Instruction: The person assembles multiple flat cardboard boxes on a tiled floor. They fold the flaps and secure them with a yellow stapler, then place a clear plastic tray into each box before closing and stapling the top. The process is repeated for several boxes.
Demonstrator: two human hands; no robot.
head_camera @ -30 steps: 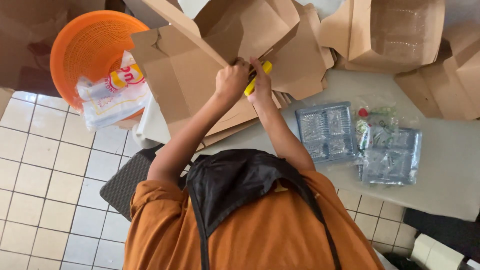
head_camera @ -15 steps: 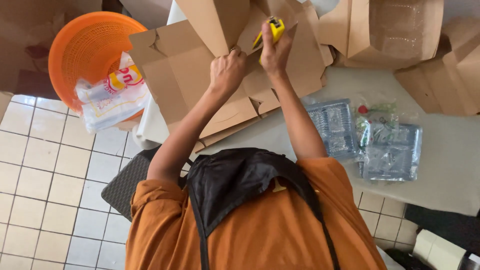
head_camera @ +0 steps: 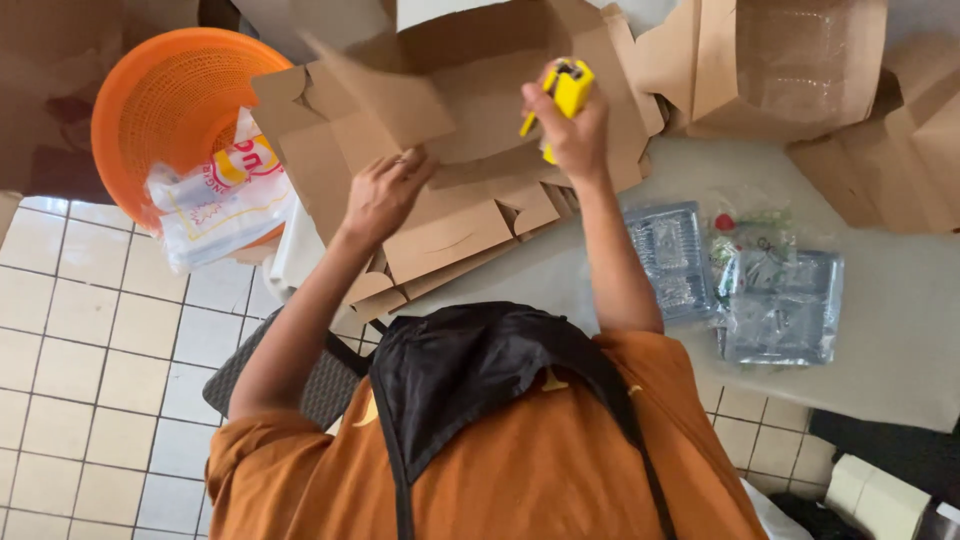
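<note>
My left hand [head_camera: 385, 195] grips the edge of a flat brown cardboard box [head_camera: 470, 225] that lies on a stack of similar folded boxes, with one flap [head_camera: 385, 100] lifted above the hand. My right hand [head_camera: 578, 135] is raised over the same stack, shut on a small yellow hand tool [head_camera: 565, 88]. The two hands are about a forearm's width apart. An orange shirt and a black apron [head_camera: 470, 380] fill the lower part of the view.
An orange mesh basket [head_camera: 165, 100] with a printed plastic bag [head_camera: 225, 205] stands at the left. Clear plastic trays [head_camera: 675, 260] [head_camera: 785, 310] lie on the grey table [head_camera: 900, 330]. Opened cardboard boxes [head_camera: 790, 60] sit at the back right. A dark woven seat [head_camera: 325, 385] stands on the tiled floor [head_camera: 90, 350].
My hands, close together a second ago, have moved apart: the right one went right with the yellow tool, the left one dropped down and left on the cardboard. A flap has swung up.
</note>
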